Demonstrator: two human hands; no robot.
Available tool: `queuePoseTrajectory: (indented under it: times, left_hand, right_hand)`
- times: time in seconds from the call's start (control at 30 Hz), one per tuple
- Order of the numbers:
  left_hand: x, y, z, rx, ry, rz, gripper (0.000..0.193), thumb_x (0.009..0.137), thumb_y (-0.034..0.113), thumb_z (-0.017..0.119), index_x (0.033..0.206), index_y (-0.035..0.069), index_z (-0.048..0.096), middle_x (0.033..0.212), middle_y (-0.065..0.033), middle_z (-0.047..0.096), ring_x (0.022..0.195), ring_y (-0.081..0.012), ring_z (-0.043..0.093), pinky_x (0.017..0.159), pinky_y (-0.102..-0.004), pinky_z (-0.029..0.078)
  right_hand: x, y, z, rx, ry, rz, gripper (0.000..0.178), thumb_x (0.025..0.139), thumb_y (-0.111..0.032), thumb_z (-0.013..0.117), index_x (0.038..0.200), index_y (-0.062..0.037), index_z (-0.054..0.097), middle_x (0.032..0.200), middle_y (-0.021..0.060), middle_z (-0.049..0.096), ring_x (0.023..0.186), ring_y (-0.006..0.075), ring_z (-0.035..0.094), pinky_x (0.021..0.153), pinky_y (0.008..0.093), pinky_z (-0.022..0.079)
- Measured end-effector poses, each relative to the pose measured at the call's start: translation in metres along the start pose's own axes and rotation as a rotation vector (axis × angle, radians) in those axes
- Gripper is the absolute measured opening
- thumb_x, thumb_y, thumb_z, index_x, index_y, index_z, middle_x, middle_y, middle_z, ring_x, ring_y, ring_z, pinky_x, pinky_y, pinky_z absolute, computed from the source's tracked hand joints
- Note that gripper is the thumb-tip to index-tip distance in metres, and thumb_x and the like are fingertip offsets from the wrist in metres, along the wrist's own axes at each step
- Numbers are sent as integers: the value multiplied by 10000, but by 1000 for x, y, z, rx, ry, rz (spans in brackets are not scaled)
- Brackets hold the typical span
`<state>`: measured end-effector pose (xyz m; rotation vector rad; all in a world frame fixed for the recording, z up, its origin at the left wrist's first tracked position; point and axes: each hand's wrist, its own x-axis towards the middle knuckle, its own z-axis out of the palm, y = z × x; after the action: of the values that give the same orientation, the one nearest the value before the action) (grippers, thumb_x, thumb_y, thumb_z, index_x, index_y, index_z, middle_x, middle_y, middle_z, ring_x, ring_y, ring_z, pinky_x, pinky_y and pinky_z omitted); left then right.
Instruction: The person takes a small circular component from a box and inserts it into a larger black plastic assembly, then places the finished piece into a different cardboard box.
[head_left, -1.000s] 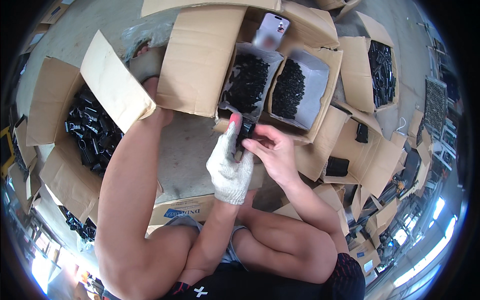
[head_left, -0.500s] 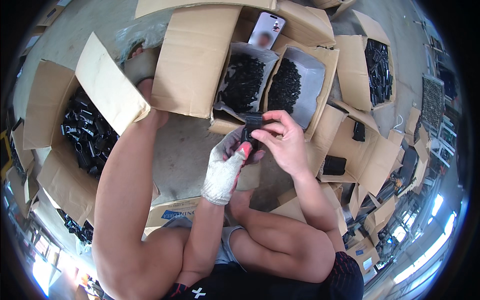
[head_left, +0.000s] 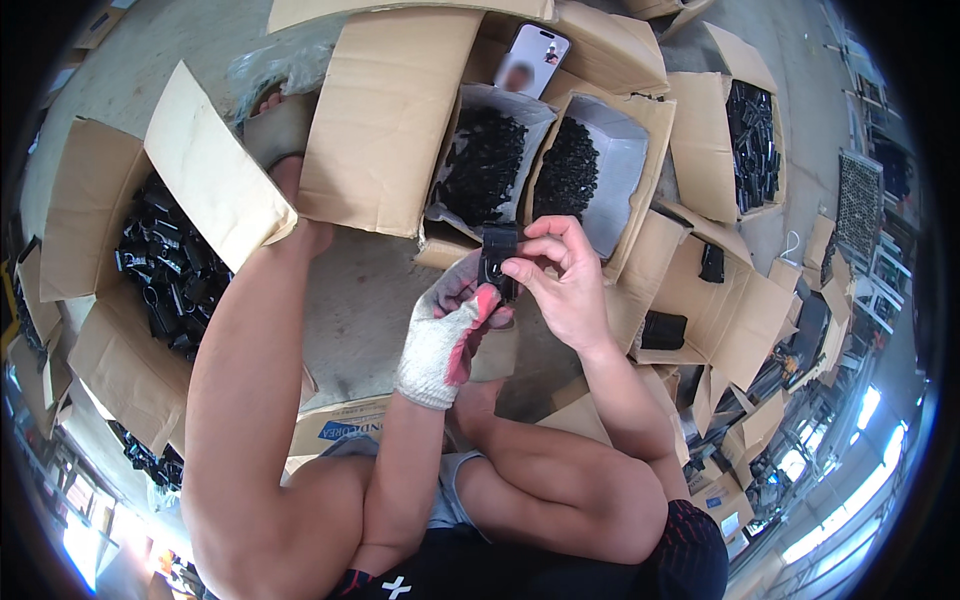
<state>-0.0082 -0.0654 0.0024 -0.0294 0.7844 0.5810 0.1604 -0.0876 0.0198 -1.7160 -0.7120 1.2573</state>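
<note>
A black plastic part (head_left: 499,243) with a curved, clip-like shape is held up in front of me, over the near edge of the trays. My left hand (head_left: 447,330), in a white knitted glove with a red and grey palm, grips its lower end from below. My bare right hand (head_left: 562,282) closes on it from the right, thumb pressed against its side and fingers bent near the top. Whether a smaller piece sits between those fingertips is hidden. Just beyond are two grey-lined trays, a left tray (head_left: 541,112) and a right tray (head_left: 622,160), with small black pieces.
A phone (head_left: 533,62) leans behind the trays. On the left an open carton (head_left: 85,215) holds many glossy black parts. Another carton (head_left: 700,150) of black pieces stands far right; a nearer carton (head_left: 735,330) contains a few. My bent legs flank the work.
The black part has turned slightly more upright between my hands. Both hands keep their hold and have shifted only a little; the whole view has moved slightly.
</note>
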Motion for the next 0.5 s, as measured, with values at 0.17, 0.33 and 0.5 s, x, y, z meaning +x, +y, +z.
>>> queuePoseTrajectory:
  times: [0.17, 0.33, 0.5]
  left_hand:
    - [-11, 12, -9, -32, -40, 73, 469, 912, 68, 779, 1337, -10, 598, 1200, -112, 698, 1072, -206, 700, 908, -327, 617]
    - [-7, 5, -4, -74, -16, 34, 411, 896, 40, 786, 1263, -20, 611, 1186, -140, 700, 1113, -273, 700, 936, -365, 619]
    - [-4, 5, -2, -94, -23, 61, 464, 872, 11, 796, 1289, -8, 593, 1188, -152, 702, 1133, -293, 698, 938, -378, 622]
  right_hand:
    - [14, -7, 7, -245, 26, -155, 272, 892, -115, 819, 1049, -42, 608, 861, 30, 721, 756, 61, 623, 666, 243, 487]
    - [82, 20, -67, -703, 183, -257, 173, 912, -87, 727, 1074, -31, 704, 928, 141, 737, 808, 265, 715, 779, 368, 559]
    - [128, 34, -72, -1019, 78, -394, 159, 883, -66, 707, 1041, -67, 695, 977, 124, 692, 970, 337, 673, 816, 441, 557]
